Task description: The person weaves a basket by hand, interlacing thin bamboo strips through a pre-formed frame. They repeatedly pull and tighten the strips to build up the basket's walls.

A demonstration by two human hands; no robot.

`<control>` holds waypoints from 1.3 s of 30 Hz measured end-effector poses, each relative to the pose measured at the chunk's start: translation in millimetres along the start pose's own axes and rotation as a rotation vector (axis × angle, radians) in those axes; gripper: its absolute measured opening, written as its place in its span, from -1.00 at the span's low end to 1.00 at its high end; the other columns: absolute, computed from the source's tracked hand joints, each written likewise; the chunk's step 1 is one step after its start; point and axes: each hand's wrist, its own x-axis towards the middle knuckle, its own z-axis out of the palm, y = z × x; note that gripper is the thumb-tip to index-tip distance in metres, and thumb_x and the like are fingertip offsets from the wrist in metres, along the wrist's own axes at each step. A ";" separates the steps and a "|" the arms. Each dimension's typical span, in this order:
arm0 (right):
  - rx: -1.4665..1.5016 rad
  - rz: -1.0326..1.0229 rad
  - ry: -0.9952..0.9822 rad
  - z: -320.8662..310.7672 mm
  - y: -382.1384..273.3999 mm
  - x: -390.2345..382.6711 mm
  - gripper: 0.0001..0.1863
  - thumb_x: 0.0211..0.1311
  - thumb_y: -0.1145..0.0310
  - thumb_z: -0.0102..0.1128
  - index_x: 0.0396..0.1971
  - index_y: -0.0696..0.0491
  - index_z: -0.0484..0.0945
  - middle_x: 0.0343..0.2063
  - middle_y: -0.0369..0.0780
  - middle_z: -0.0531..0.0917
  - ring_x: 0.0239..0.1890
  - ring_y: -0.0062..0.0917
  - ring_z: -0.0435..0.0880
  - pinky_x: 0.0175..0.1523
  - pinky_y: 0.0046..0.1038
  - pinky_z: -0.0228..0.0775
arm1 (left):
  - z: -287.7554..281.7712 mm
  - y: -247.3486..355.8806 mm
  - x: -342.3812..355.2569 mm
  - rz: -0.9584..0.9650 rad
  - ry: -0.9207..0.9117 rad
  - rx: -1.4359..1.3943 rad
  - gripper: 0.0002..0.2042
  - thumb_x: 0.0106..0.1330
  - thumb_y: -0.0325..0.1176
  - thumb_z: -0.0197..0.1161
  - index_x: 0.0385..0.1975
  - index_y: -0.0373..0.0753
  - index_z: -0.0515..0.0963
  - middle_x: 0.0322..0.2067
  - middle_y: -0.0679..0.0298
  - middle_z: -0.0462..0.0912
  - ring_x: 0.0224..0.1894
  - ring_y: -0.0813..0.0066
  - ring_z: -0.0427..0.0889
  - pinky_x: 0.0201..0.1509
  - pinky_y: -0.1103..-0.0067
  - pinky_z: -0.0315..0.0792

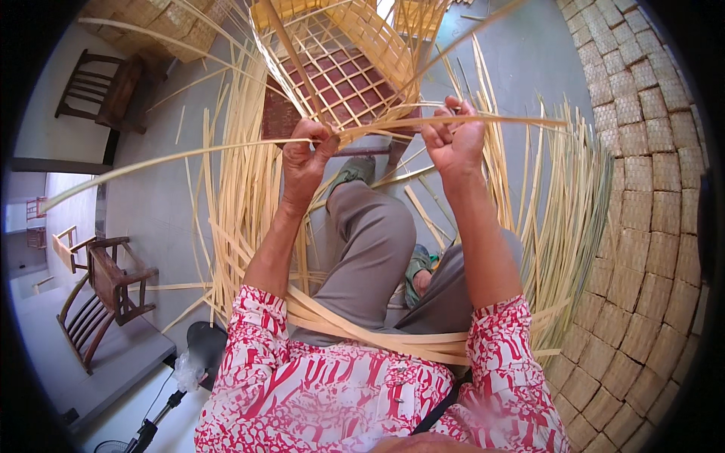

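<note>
An open-lattice piece of pale bamboo weaving (336, 64) rests on a worn red wooden stool (276, 113), a long stick crossing it. My left hand (306, 158) pinches bamboo strips (185, 151) at the lattice's near edge, and their loose ends reach far to the left. My right hand (457, 140) is a little to the right, fingers curled on a flat strip (529, 120) that runs across toward my left hand. More pale strips (377, 336) lie across my lap.
Long loose strips (566, 196) lie in bundles on both sides of me. Stacked woven bundles (646, 226) line the right. Dark wooden chairs (113, 272) stand at left, near a black pole-like stand (158, 423). Other woven pieces (166, 23) are at the back.
</note>
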 end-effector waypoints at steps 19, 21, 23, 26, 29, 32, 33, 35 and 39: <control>-0.182 -0.224 -0.248 33.8 21.2 -65.7 -0.83 0.54 0.40 0.11 0.02 0.06 0.43 -0.50 -0.39 0.45 -0.56 -0.75 0.34 -0.41 -0.56 0.30 | 28.7 3.2 13.7 0.269 0.113 0.496 -0.86 0.21 -0.61 0.40 -0.39 -0.27 0.54 -0.42 0.33 0.52 -0.42 0.59 0.48 -0.35 0.59 0.38; -0.408 -0.284 -0.335 39.2 19.9 -63.2 -0.55 0.47 0.32 0.22 0.23 0.11 0.33 -0.31 -0.31 0.53 -0.31 -0.66 0.48 -0.13 -0.50 0.39 | 25.6 0.4 17.5 0.261 0.089 0.531 -0.87 0.18 -0.60 0.39 -0.43 -0.26 0.54 -0.46 0.30 0.52 -0.42 0.51 0.50 -0.31 0.54 0.39; -0.633 -0.339 -0.420 41.8 20.7 -61.4 -0.26 0.40 0.24 0.34 0.45 0.15 0.22 -0.12 -0.23 0.61 -0.07 -0.57 0.61 0.15 -0.44 0.47 | 22.0 -1.9 21.1 0.200 0.067 0.581 -0.87 0.14 -0.56 0.40 -0.47 -0.25 0.54 -0.51 0.27 0.52 -0.45 0.36 0.53 -0.24 0.44 0.41; -0.919 -0.401 -0.629 22.4 8.5 -57.1 0.14 0.12 0.08 0.57 0.56 0.12 0.01 0.07 -0.15 0.59 0.14 -0.44 0.57 0.35 -0.37 0.36 | 11.9 1.4 29.8 0.196 -0.014 0.598 -0.86 0.17 -0.51 0.41 -0.49 -0.25 0.54 -0.49 0.29 0.54 -0.45 0.45 0.55 -0.31 0.47 0.44; -1.017 -0.395 -0.524 -1.1 0.8 -51.2 -0.15 0.21 0.11 0.53 0.41 0.08 0.29 -0.03 -0.20 0.66 0.00 -0.54 0.63 0.15 -0.43 0.49 | -19.5 -4.1 31.9 0.022 -0.107 0.487 -0.90 0.29 -0.54 0.39 -0.44 -0.24 0.61 -0.42 0.37 0.58 -0.37 0.67 0.56 -0.33 0.61 0.48; -0.759 -0.125 -0.210 -35.8 13.6 -22.9 -0.50 0.31 0.19 0.46 0.14 0.06 0.52 -0.24 -0.31 0.68 -0.20 -0.66 0.65 -0.11 -0.54 0.57 | -69.0 -20.1 27.5 -0.062 -0.140 0.214 -0.91 0.35 -0.56 0.35 -0.24 -0.25 0.60 -0.33 0.41 0.62 -0.30 0.71 0.58 -0.25 0.68 0.51; -0.675 -0.023 -0.107 -42.0 17.9 -19.6 -0.60 0.32 0.18 0.45 0.04 0.04 0.57 -0.28 -0.34 0.68 -0.25 -0.68 0.64 -0.16 -0.54 0.56 | -78.7 -14.9 26.8 -0.075 -0.168 0.211 -0.83 0.34 -0.55 0.37 -0.13 -0.22 0.59 -0.32 0.42 0.63 -0.29 0.71 0.57 -0.23 0.67 0.52; -0.563 0.065 -0.015 -52.9 32.6 -12.9 -0.70 0.34 0.17 0.44 -0.08 0.00 0.61 -0.34 -0.38 0.68 -0.31 -0.71 0.63 -0.22 -0.55 0.54 | -89.9 -8.5 22.8 -0.174 -0.181 0.359 -0.64 0.32 -0.49 0.41 0.11 -0.16 0.58 -0.19 0.42 0.62 -0.22 0.69 0.58 -0.07 0.62 0.50; -0.525 0.049 -0.070 -42.7 48.9 4.9 -0.74 0.36 0.16 0.41 -0.11 -0.06 0.61 -0.32 -0.40 0.68 -0.28 -0.70 0.64 -0.19 -0.53 0.51 | -94.4 -9.1 17.7 -0.034 -0.199 0.396 -0.37 0.24 -0.50 0.45 0.33 -0.11 0.39 -0.04 0.38 0.58 -0.22 0.69 0.60 -0.07 0.61 0.52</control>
